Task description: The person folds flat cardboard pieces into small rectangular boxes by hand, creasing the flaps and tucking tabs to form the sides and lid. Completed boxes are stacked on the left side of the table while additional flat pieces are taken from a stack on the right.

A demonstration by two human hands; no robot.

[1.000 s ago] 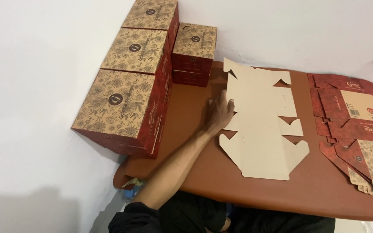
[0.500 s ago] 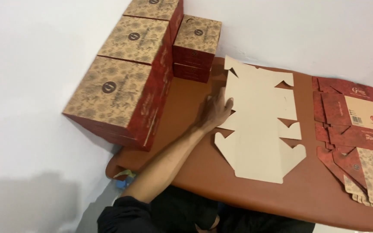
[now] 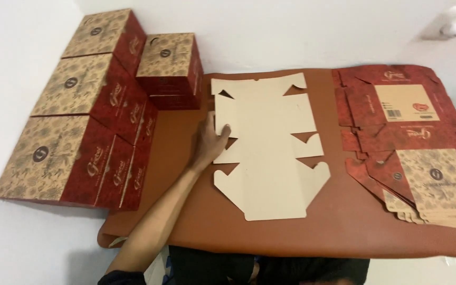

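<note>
I see my left hand (image 3: 210, 141) lying flat, fingers spread, on the left edge of the unfolded pale cardboard box blank (image 3: 267, 145) — pressing, gripping nothing — mid-mat on the brown leather-look mat (image 3: 291, 237). My right hand is out of view. Closed red-and-tan patterned boxes (image 3: 88, 111) stand stacked at left; a stack of flat printed red box blanks (image 3: 412, 142) lies at right.

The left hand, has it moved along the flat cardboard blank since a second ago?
No. The left hand still rests on the left edge of the flat blank, by the same notch.
</note>
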